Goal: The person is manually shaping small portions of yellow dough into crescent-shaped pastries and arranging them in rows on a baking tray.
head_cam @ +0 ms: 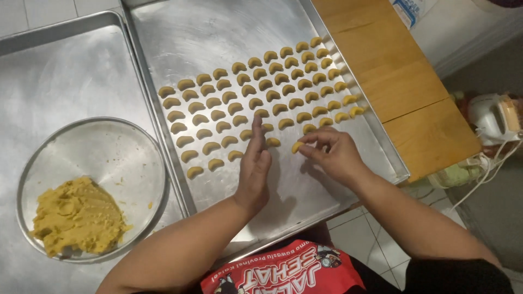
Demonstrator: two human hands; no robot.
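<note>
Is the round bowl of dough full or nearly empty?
Partly full: the dough covers only the lower left of the bowl; the rest is bare.

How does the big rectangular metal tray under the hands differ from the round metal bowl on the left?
The rectangular metal baking tray is flat and holds rows of small yellow crescent-shaped dough pieces; the round metal bowl is deeper and holds one lump of yellow dough. Both hands are over the tray, none at the bowl. Both are shiny bare metal.

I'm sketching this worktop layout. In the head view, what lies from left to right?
Round bowl of yellow dough → left hand → crescent dough piece pinched by the right hand → wooden board → white hand mixer.
</note>
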